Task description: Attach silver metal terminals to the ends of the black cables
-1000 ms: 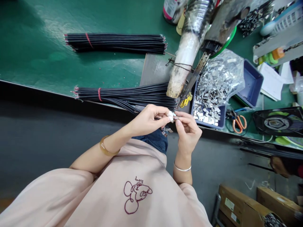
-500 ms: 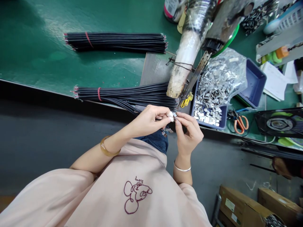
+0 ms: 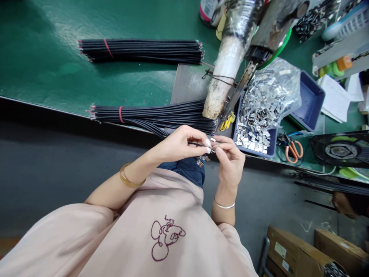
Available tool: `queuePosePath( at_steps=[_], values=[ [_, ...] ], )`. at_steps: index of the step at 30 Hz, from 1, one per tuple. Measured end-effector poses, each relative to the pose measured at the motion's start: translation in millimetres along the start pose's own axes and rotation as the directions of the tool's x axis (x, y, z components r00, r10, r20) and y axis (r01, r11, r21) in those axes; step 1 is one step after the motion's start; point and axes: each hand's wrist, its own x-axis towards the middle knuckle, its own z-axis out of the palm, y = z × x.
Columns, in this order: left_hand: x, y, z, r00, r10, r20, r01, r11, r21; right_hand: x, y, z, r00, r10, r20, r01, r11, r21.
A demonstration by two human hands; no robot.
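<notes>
In the head view my left hand (image 3: 184, 144) pinches the end of a black cable (image 3: 195, 144) between thumb and forefinger; both fingertips carry white covers. My right hand (image 3: 231, 154) meets it fingertip to fingertip, closed on a small silver metal connector (image 3: 213, 140), partly hidden by the fingers. Just beyond the hands lies a bundle of black cables (image 3: 150, 113) tied with a red band, some strands splayed toward the table edge. Below my left hand hang several cable ends with metal connectors (image 3: 200, 163).
A blue tray (image 3: 271, 154) of loose metal connectors (image 3: 253, 134) stands right of my hands. Above them a white wrapped nozzle (image 3: 219, 92) slants down beside a metal arm (image 3: 239, 90). Orange-handled pliers (image 3: 294, 152), yellow clips (image 3: 227, 122) and a second cable bundle (image 3: 144, 52) lie on the green table.
My right hand has shifted slightly left and down, its fingers bending more. The left fingers have tilted a little, and the black cable between them now shows more clearly.
</notes>
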Motion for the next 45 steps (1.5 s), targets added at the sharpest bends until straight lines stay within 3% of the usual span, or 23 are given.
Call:
queuePosePath(
  at_steps=[3, 5, 9, 11, 14, 18, 21, 23, 27, 31, 34, 40, 45],
  values=[
    [0.3, -1.9, 4.3, 0.993, -0.037, -0.112, 0.034, 0.999, -0.026, -1.6, -7.3, 2.2, 0.966, -0.124, -0.229, 0.108, 0.991, -0.081],
    [-0.1, -2.9, 6.8, 0.989, -0.042, -0.142, 0.041, 0.999, -0.015, -4.4, -12.9, 3.9, 0.928, -0.235, -0.289, 0.191, 0.966, -0.175],
    [-0.4, -3.3, 9.7, 0.989, -0.037, -0.144, 0.038, 0.999, -0.002, -9.2, -19.2, 6.1, 0.884, -0.434, -0.173, 0.325, 0.838, -0.440],
    [-0.3, -4.0, 10.9, 0.987, -0.042, -0.157, 0.040, 0.999, -0.017, -9.7, -19.5, 7.1, 0.864, -0.494, -0.100, 0.391, 0.782, -0.485],
    [-0.7, -6.7, 12.8, 0.979, -0.037, -0.201, 0.032, 0.999, -0.028, -8.7, -16.8, 8.3, 0.873, -0.480, -0.083, 0.403, 0.807, -0.431],
    [-1.9, -9.4, 14.6, 0.972, -0.036, -0.231, 0.031, 0.999, -0.028, -7.0, -8.8, 8.4, 0.916, -0.342, -0.210, 0.264, 0.907, -0.328],
    [-1.4, -7.4, 15.6, 0.969, -0.041, -0.242, 0.036, 0.999, -0.024, -5.6, -3.2, 8.0, 0.932, -0.312, -0.186, 0.246, 0.919, -0.308],
    [-0.4, -4.9, 16.2, 0.964, -0.033, -0.266, 0.026, 0.999, -0.032, -4.3, -1.4, 8.0, 0.917, -0.373, -0.140, 0.303, 0.881, -0.364],
    [2.0, -3.3, 17.4, 0.953, -0.004, -0.302, 0.002, 1.000, -0.008, -1.6, -1.5, 8.0, 0.833, -0.553, -0.034, 0.448, 0.709, -0.544],
    [3.7, -7.1, 19.7, 0.942, 0.014, -0.336, -0.006, 1.000, 0.025, 0.5, -1.0, 8.2, 0.781, -0.624, 0.017, 0.496, 0.603, -0.625],
    [5.2, -8.8, 21.7, 0.934, 0.007, -0.358, 0.007, 0.999, 0.037, 1.9, 1.7, 8.5, 0.775, -0.632, 0.012, 0.504, 0.606, -0.615],
    [7.7, -6.7, 22.3, 0.928, -0.015, -0.373, 0.028, 0.999, 0.029, 4.7, 4.0, 8.6, 0.813, -0.582, -0.032, 0.452, 0.665, -0.594],
    [7.2, -7.1, 21.9, 0.926, -0.029, -0.375, 0.046, 0.998, 0.035, 7.1, 1.9, 8.7, 0.817, -0.576, -0.017, 0.446, 0.651, -0.614]
  ],
)
